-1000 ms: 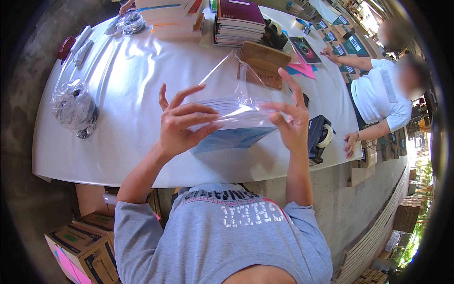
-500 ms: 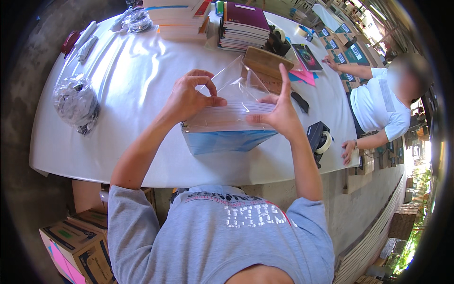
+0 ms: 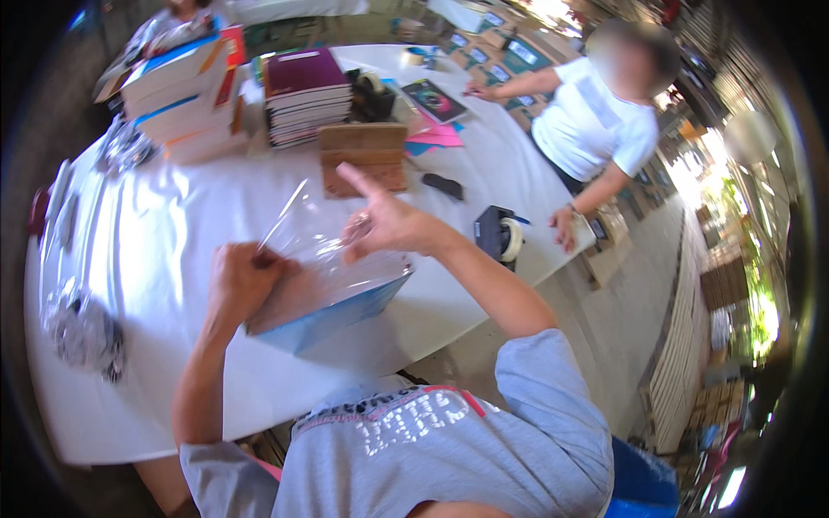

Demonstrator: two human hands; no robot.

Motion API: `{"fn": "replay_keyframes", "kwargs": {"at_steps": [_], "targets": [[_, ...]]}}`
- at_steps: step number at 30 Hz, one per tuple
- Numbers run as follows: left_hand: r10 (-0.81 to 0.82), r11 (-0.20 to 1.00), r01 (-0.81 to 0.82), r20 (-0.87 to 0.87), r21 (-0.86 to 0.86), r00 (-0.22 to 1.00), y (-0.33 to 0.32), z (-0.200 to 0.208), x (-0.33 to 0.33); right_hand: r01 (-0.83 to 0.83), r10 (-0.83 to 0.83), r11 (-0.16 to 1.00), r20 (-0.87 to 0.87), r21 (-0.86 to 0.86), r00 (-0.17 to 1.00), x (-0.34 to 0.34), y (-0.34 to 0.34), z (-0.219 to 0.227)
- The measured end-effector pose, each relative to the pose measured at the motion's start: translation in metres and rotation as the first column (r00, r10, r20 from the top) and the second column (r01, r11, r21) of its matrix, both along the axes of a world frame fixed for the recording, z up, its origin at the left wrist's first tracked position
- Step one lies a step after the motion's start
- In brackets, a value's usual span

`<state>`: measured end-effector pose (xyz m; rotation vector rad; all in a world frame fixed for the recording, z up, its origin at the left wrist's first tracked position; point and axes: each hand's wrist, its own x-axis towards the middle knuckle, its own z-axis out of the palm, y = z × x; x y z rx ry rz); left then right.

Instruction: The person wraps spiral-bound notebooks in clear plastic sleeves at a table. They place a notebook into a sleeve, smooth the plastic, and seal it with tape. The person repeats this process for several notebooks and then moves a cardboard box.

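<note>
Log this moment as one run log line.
left hand grips clear bag | right hand on bag | blue book inside | white table

Daylight pours in from the upper right of the frame, blowing out the floor there. My white table [image 3: 173,216] glares across the left and centre. Everything is motion-smeared, my hands included. The fisheye bends edges, and the corners fall into black vignette.

Two book stacks [image 3: 304,104] [image 3: 177,91], one tape dispenser [image 3: 499,235], one wooden block [image 3: 363,158] and one clear sleeve [image 3: 324,259] are counted.
</note>
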<state>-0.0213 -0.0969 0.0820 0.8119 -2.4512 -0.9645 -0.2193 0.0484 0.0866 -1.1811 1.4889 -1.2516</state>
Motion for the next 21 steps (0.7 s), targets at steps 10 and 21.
{"fn": "replay_keyframes", "kwargs": {"at_steps": [10, 21], "targets": [[-0.235, 0.925, 0.249, -0.081, 0.288, 0.969, -0.011, 0.009, 0.007, 0.097, -0.043, 0.989, -0.4, 0.115, 0.916, 0.011, 0.003, 0.008], [-0.396, 0.87, 0.395, 0.06, -0.296, 0.916, 0.051, 0.032, 0.03, -0.063, -0.111, 0.992, -0.994, -0.111, 0.006, 0.066, 0.037, 0.008]]}}
